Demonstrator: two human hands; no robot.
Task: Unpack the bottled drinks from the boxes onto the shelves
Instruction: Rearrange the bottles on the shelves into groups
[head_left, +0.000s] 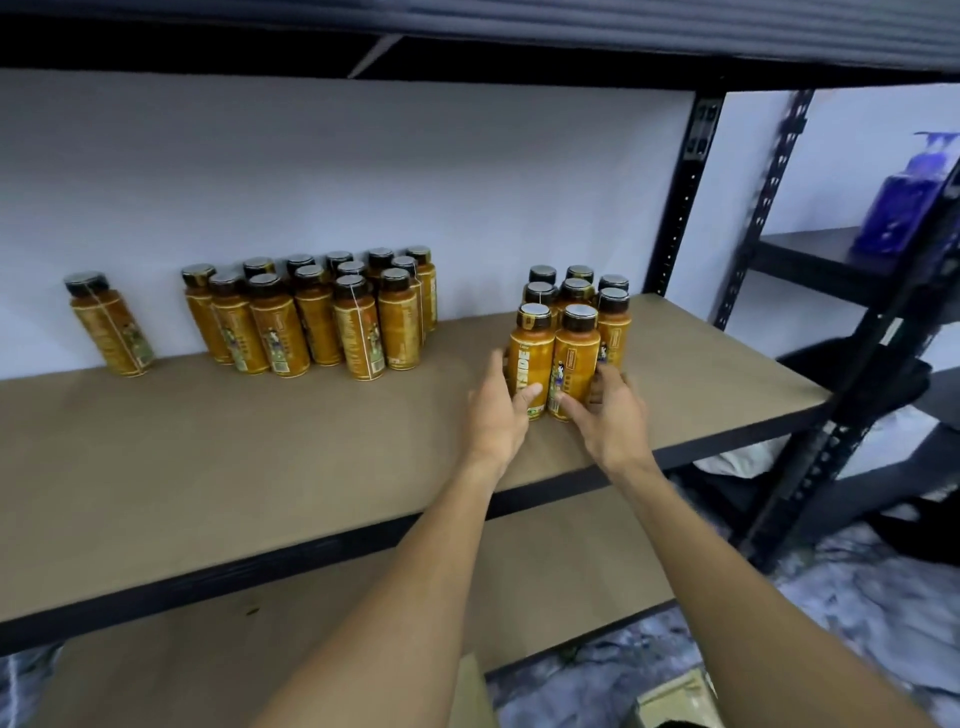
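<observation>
Head view: arms outstretched, left hand (496, 410) and right hand (612, 415) curl their grip round the front bottles (574, 353).

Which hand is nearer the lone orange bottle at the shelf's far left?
Left. The left hand is far right of the lone black-capped orange bottle; the right hand is farther right.

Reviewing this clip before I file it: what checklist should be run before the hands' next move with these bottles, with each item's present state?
1. Left hand grips front-left bottle: ok.
2. Right hand grips front-right bottle: ok.
3. Both bottles upright on shelf: ok.
4. Bare shelf space left of them: ok.
5. Caps tight: cannot tell.
6. Bottles left in box: cannot tell.
</observation>
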